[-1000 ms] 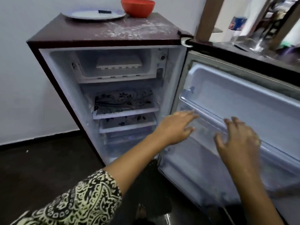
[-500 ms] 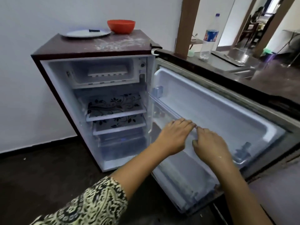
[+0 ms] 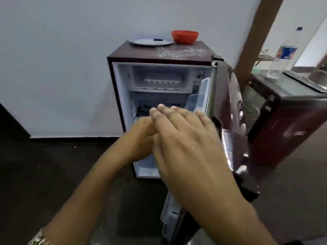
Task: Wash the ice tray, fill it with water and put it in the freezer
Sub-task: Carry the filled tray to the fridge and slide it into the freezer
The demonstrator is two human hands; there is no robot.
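Note:
The white ice tray (image 3: 162,79) lies in the freezer compartment at the top of the small maroon fridge (image 3: 159,54). The fridge door (image 3: 233,106) stands about half open on the right. Both my hands are held out in front of the fridge opening, below the freezer. My right hand (image 3: 185,138) is flat, fingers stretched out, holding nothing. It lies over my left hand (image 3: 141,135), whose fingers it hides. My left hand holds nothing that I can see. The lower shelves are mostly hidden behind my hands.
On the fridge top stand a grey plate (image 3: 152,41) and a red bowl (image 3: 184,37). To the right are a wooden post (image 3: 256,32), a dark maroon unit (image 3: 283,117) and a clear water bottle (image 3: 283,55) on it. The floor (image 3: 53,174) is dark.
The fridge door has swung from wide open to about half shut. My hands have left the door's inner shelf and come together in front of the opening. My view has pulled back.

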